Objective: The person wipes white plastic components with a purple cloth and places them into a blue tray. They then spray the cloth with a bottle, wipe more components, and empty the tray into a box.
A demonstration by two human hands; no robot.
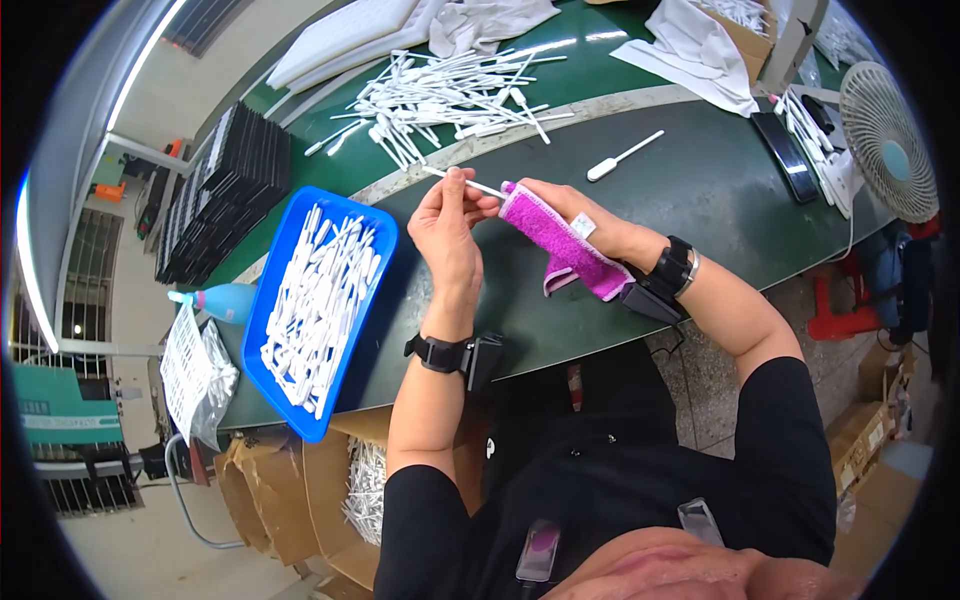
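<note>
Between the thumb and fingers of my left hand is a thin white plastic stick. It slants down to the right into a magenta cloth, which hides its other end. My right hand is closed on that cloth around the stick's end, and the rest of the cloth hangs below the fingers. Beyond my right hand, a single white stick with a thick oval end lies on the dark green table. A loose heap of similar white sticks lies past my left hand.
Left of my left arm stands a blue tray full of white sticks. Behind it are stacked black trays and a light-blue bottle. At right are a phone and a fan. Cardboard boxes stand below the table.
</note>
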